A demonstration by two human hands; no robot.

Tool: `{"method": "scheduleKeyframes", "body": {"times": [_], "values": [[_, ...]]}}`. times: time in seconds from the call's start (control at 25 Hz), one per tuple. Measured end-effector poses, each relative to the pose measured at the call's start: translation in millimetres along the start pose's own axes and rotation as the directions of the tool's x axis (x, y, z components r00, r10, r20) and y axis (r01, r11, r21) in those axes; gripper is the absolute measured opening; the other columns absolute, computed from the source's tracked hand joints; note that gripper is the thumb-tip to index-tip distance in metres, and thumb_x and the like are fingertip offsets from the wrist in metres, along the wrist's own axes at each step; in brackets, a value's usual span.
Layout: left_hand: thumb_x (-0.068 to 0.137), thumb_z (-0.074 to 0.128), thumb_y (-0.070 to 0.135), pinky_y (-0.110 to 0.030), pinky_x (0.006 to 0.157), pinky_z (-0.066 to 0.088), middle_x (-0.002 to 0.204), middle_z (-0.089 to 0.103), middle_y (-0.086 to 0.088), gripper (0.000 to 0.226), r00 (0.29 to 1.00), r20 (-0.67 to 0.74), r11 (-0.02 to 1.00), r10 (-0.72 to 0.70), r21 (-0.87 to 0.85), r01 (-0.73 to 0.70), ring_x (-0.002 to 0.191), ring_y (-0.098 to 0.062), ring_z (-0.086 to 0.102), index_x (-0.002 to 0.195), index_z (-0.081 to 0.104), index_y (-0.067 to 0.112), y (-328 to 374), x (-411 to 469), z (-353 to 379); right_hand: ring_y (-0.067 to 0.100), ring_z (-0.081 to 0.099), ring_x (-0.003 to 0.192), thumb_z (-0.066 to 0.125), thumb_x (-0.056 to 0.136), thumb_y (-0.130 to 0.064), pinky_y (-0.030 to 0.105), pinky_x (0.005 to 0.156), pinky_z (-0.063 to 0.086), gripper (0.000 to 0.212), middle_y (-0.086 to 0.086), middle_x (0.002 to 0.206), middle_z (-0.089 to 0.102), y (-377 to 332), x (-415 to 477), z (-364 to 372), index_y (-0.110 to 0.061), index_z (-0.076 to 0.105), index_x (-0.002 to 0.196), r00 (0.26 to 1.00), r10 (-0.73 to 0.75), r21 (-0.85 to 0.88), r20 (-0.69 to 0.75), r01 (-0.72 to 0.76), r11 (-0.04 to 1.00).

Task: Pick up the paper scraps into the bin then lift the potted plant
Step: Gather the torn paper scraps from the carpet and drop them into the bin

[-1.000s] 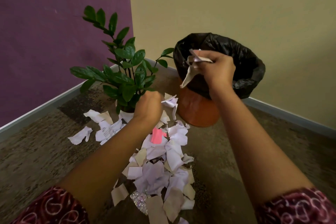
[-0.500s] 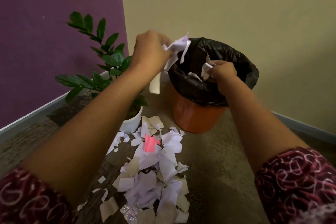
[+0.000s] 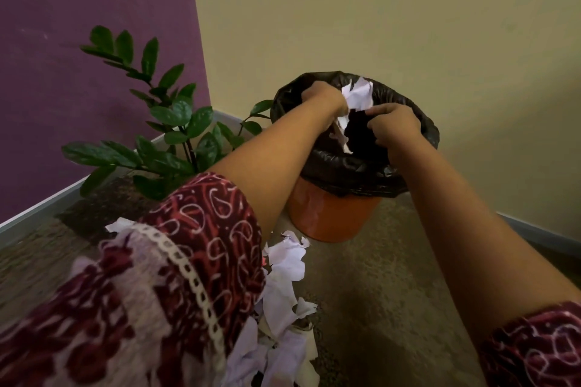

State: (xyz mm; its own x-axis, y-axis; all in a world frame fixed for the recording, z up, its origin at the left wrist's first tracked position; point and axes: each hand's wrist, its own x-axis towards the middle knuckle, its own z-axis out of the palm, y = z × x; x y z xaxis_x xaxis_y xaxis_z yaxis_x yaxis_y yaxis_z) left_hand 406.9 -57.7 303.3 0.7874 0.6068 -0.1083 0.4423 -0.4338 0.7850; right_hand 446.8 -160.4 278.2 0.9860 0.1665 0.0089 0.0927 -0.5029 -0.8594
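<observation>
1. In the corner of a carpeted room, I have both hands over the mouth of the bin (image 3: 330, 220). It is an orange tub lined with a black bag (image 3: 345, 166) and stands at the far side of the carpet (image 3: 377, 276), close to the beige wall.
2. My left hand (image 3: 323, 100) grips a bunch of white scraps (image 3: 358, 96), fingers curled round them, directly above the bag's opening. A torn strip hangs down toward the dark inside.
3. My right hand (image 3: 394, 129) is just to the right of it, over the near-right part of the rim, fingers curled. I cannot tell from this view whether it pinches any paper.
4. I judge the step in hand to be the drop: the scraps are held over the bin and not yet released.
5. By my reckoning the first half of the job is far from done. A scrap pile (image 3: 286, 261) lies on the carpet nearer to me than the bin, beside my left sleeve (image 3: 188, 245), which hides part of it.
6. The potted plant (image 3: 169, 122) stands left of the bin, by the purple wall, with no hand on it. Its pot is hidden behind my left arm.
7. The next move, as I see it, is to open the fingers low inside the rim so the light paper falls in rather than drifting out. Then I reach near for the pile. The plant waits until the carpet is cleared.
</observation>
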Motion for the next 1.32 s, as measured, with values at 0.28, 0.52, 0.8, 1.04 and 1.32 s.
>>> {"method": "scheduleKeyframes", "body": {"times": [0.28,0.52,0.8,1.04,1.32], "values": [[0.089,0.065,0.018,-0.025,0.096,0.049,0.138,0.052,-0.009,0.051,0.993,-0.070,0.991,0.098,-0.081,-0.103,0.120,-0.024,0.056,0.137,0.049,0.018,-17.0,-15.6,-5.5,0.013,0.057,0.093,0.044,0.092,0.000,0.025,0.077,0.050,0.033,0.004,0.116,0.064,1.2,-20.6,11.3,-0.019,0.067,0.106,0.975,-0.153,0.007,-0.160,0.156,0.988],[0.093,0.054,0.011,-0.028,0.088,0.051,0.114,0.065,-0.007,0.026,0.756,-0.490,0.869,0.435,0.009,-0.494,0.102,-0.019,0.063,0.117,0.061,0.010,-92.0,-70.0,-8.9,0.016,0.049,0.098,0.046,0.081,0.007,0.006,0.077,0.031,0.031,0.006,0.105,0.059,15.2,-89.7,61.5,-0.011,0.064,0.098,0.735,-0.572,-0.034,-0.365,0.603,0.797],[0.089,0.057,0.013,-0.027,0.077,0.056,0.103,0.068,-0.006,0.021,0.724,-0.374,0.813,0.579,0.334,-0.478,0.092,-0.020,0.068,0.108,0.062,0.009,-242.7,-118.0,11.4,0.020,0.050,0.095,0.047,0.078,0.010,0.013,0.077,0.028,0.029,0.007,0.100,0.061,86.6,-137.9,147.9,-0.007,0.063,0.095,0.815,-0.579,-0.014,-0.018,0.579,0.815],[0.090,0.061,0.018,-0.034,0.087,0.054,0.105,0.074,-0.009,0.021,0.950,-0.210,0.856,0.231,0.508,-0.096,0.095,-0.024,0.070,0.106,0.071,0.009,-353.1,-105.0,-6.5,0.027,0.047,0.123,0.048,0.091,-0.006,0.032,0.098,0.038,0.032,0.011,0.131,0.053,141.6,-120.6,205.4,-0.010,0.057,0.122,0.863,-0.324,-0.279,0.388,0.445,0.851],[0.091,0.059,0.026,-0.043,0.097,0.046,0.109,0.069,-0.019,0.030,0.870,-0.493,0.803,0.010,0.522,0.287,0.103,-0.033,0.064,0.109,0.066,0.002,-398.0,-60.4,-40.2,0.031,0.031,0.136,0.044,0.095,-0.042,0.046,0.111,0.030,0.047,0.009,0.148,0.035,149.6,-83.9,256.5,-0.022,0.040,0.137,0.830,-0.169,-0.407,0.532,0.426,0.808]]}}
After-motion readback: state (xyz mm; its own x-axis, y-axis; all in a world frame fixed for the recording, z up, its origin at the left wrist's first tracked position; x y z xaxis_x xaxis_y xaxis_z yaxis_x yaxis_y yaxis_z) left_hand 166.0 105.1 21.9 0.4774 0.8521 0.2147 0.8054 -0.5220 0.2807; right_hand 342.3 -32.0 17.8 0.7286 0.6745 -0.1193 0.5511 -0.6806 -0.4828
